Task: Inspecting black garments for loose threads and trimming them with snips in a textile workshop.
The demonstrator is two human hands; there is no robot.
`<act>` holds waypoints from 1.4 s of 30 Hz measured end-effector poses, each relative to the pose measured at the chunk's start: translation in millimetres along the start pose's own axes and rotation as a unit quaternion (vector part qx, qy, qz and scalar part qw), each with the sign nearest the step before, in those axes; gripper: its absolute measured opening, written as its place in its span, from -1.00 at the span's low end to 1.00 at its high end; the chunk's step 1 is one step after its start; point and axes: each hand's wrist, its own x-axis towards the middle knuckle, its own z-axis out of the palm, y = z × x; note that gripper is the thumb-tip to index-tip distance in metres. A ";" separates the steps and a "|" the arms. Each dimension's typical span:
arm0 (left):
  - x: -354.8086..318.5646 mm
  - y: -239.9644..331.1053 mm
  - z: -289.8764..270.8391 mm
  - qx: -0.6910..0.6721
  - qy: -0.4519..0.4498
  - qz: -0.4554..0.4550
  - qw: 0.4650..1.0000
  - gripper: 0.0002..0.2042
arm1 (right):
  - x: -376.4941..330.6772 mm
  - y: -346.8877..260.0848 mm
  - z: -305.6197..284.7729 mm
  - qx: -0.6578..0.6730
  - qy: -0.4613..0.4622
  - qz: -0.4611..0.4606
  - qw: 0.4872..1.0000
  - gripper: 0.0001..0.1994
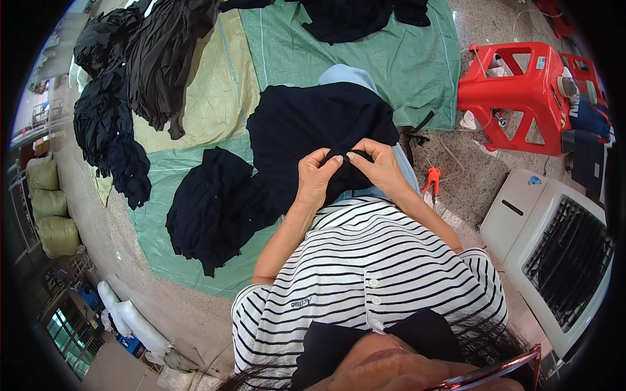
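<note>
A green sheet [417, 72] was spread out before us, and the cloth [313, 124] lay over our blue trousers [347, 73], with a dark heap [208, 202] beside it, on the left. For good work, we judged, the cloth should rest its weight on the trousers, so that the part at the fingers was free of pull, and short pinches, with both thumbs near each other, should give the best control. The cloth looked to us navy, almost black, wide and soft, with shallow creases and no shine. Our left hand [318, 174] pinched it narrowly between thumb and finger, and our right hand [378, 166] did the same just beside. Between the fingertips we saw a small bit [345, 158], also dark, but we could not tell what it was.
</note>
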 end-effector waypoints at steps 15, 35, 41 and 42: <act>-81.1 104.3 -21.2 0.593 -0.155 0.262 0.746 -0.60 | -36.7 -133.3 -43.0 -0.072 -0.260 -0.420 0.867 -0.77; -14.8 130.5 -180.3 0.546 0.200 0.275 0.766 -0.74 | 41.1 1.3 -91.2 -0.431 0.058 -0.053 0.899 -0.32; 6.3 40.4 -46.2 0.566 0.145 0.402 0.705 -0.37 | 76.9 16.3 -92.9 -0.138 0.130 -0.040 0.981 -0.47; 11.0 35.9 -43.1 0.549 0.158 0.399 0.717 -0.45 | 86.8 14.6 -91.2 -0.183 0.155 -0.110 0.965 -0.56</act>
